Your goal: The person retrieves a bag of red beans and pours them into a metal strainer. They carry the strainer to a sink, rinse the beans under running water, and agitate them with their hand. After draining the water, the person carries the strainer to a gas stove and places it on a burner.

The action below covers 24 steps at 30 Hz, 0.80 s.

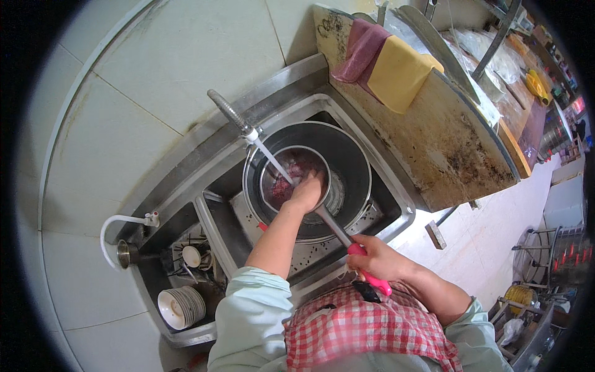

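My right hand (379, 258) is closed around the pink handle grip (357, 251) of a round metal strainer or ladle (328, 183). Its bowl sits inside the mouth of a large dark-walled pot (351, 153) in a steel sink basin. My left hand (310, 189) reaches into the bowl, its fingers among small reddish pieces (281, 188) that look like beans or grains. What the fingers hold cannot be made out. From the flexible tap (232, 114) a stream of water (275, 160) falls into the bowl beside my left hand.
The left basin holds a stack of white bowls (182, 307), a small cup (191, 256) and dark utensils. A white hose (111, 228) curves at its rim. Right of the sink stands a stained panel (446, 153) with yellow (402, 74) and pink (365, 49) cloths over its edge.
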### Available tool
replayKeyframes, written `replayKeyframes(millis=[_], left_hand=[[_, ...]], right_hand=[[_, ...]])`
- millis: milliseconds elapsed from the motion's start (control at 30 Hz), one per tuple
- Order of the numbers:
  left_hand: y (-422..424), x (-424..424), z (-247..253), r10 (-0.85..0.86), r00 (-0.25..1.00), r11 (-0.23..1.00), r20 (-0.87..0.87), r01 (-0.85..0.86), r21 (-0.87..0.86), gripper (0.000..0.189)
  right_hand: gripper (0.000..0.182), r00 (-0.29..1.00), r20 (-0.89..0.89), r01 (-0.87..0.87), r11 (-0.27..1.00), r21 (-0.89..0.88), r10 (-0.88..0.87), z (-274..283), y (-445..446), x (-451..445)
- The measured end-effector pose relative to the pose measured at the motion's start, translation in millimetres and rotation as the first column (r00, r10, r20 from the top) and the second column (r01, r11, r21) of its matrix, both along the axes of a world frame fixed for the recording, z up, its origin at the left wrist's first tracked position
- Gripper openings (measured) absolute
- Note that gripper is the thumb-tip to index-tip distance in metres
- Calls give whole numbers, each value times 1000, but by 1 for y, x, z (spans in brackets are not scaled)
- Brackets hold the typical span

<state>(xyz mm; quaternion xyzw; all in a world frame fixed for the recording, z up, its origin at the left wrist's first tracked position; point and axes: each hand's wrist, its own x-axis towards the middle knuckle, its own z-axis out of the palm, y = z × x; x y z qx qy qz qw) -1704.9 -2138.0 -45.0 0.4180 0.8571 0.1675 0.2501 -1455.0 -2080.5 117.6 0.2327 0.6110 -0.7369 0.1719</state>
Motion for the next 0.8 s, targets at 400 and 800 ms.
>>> replayKeyframes(millis=[400, 800], left_hand=[[-46, -4, 53, -118, 886, 962, -449, -11, -274, 59], [-15, 3, 53, 81, 992, 958, -98, -105, -268, 33]], right_hand=[[33, 1000, 12, 23, 1000, -21, -23, 6, -3, 12], [25, 1000, -17, -12, 994, 110, 14, 4, 1, 4]])
